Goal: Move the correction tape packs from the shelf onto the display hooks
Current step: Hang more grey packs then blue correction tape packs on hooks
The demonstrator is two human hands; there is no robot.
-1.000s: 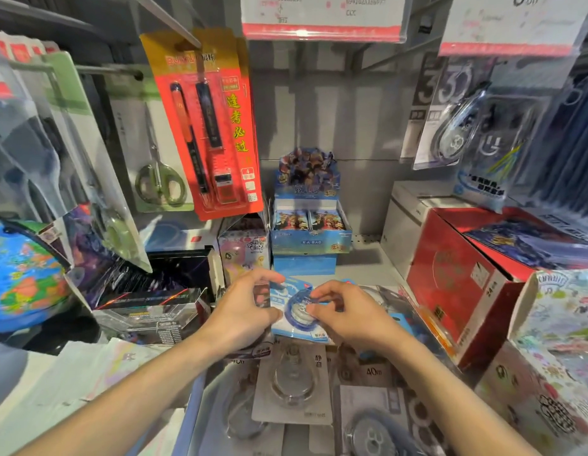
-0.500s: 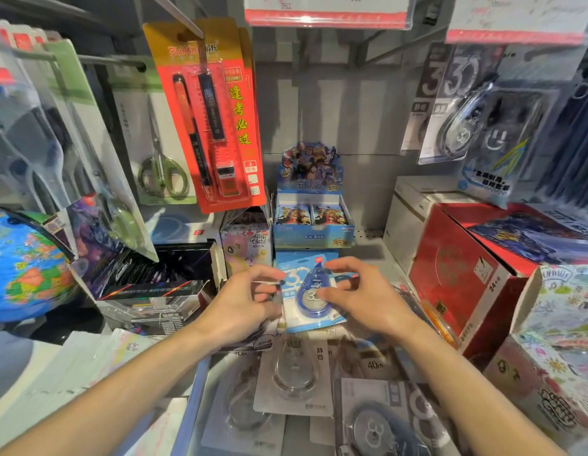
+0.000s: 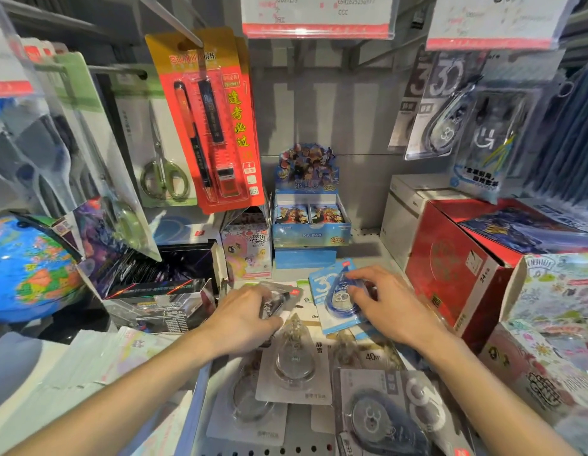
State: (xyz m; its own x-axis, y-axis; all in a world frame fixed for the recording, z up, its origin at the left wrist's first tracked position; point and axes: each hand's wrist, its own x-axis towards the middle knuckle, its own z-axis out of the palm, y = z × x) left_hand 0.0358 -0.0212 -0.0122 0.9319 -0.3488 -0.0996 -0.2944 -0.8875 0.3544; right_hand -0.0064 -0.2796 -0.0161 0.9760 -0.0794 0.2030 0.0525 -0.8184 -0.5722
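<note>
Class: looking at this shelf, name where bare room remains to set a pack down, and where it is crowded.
Bare shelf shows between the blue card box and the white box. Crowded: the near shelf, where packs overlap beneath the left hand and right hand.

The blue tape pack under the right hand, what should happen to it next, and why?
Probably lift the blue tape pack off the shelf and carry it up toward the hanging tape packs at upper right. The right hand already grips it, while it lies tilted on the pile, and similar packs hang there.

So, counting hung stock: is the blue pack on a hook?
No, the blue pack lies on the shelf under the right hand.
</note>
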